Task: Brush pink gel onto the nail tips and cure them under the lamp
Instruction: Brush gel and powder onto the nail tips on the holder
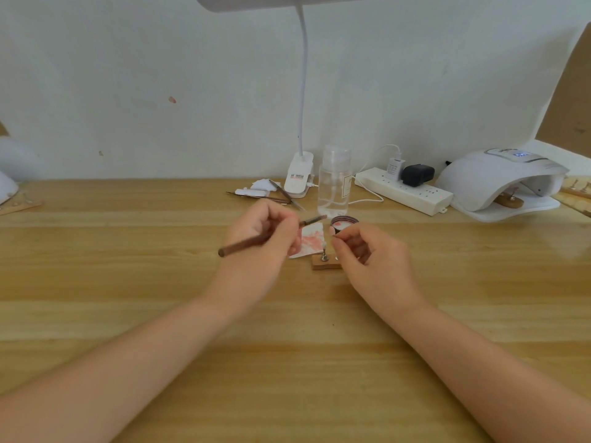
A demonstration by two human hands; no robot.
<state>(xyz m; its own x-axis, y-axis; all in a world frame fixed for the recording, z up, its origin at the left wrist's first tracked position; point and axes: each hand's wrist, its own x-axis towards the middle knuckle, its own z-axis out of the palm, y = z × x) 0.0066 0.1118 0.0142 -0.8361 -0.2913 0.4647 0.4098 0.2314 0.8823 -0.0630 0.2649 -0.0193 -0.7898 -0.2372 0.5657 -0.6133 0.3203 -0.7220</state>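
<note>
Bare forearms reach in from the near edge of the pale wooden desk (128, 276), and my two hands meet at its middle. My left hand (262, 233) grips a slim brown wooden gel brush (252, 242), fingers curled round the shaft, its bristle end aimed right toward the small round pot of pink gel (343, 221) lying open just behind my right hand (371, 251). That hand pinches something tiny between thumb and forefinger; I judge it to be a nail tip on its stand, though it is too small to be sure. Just below and left of that pinch sits a small wooden holder block (326, 265) with one metal pin stand (324, 255) upright in it, touching the edge of a white paper square smeared with pink (308, 243).

For this step I judge it best to load little gel, wipe the excess on the paper, keep both wrists planted on the desk, and stroke from base to edge while the pinching fingers stay off the surface to be coated.

Curing waits well apart to the far right: the white domed nail lamp (499, 180), display lit, already shelters another wooden holder under its arch. A clear plastic bottle (334, 183) stands just behind the pot.
</note>
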